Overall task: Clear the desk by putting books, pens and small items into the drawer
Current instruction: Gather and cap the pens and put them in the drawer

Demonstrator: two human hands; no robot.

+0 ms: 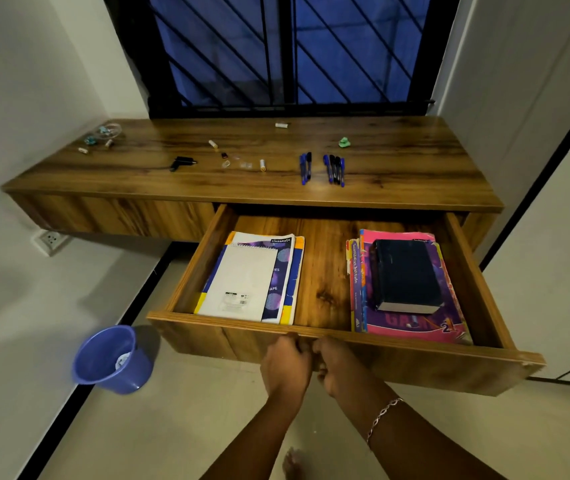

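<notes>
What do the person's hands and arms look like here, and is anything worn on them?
The left hand and right hand wear no gloves. Both forearms are uncovered, with no sleeves in view. A thin silver-toned chain bracelet of small looped links circles the right wrist. No watch shows.

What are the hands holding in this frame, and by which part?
Both the left hand and the right hand grip the open drawer by the top edge of its front panel, side by side near the middle.

Blue pens [334, 169], wood-grain brown drawer [314, 271]
</notes>
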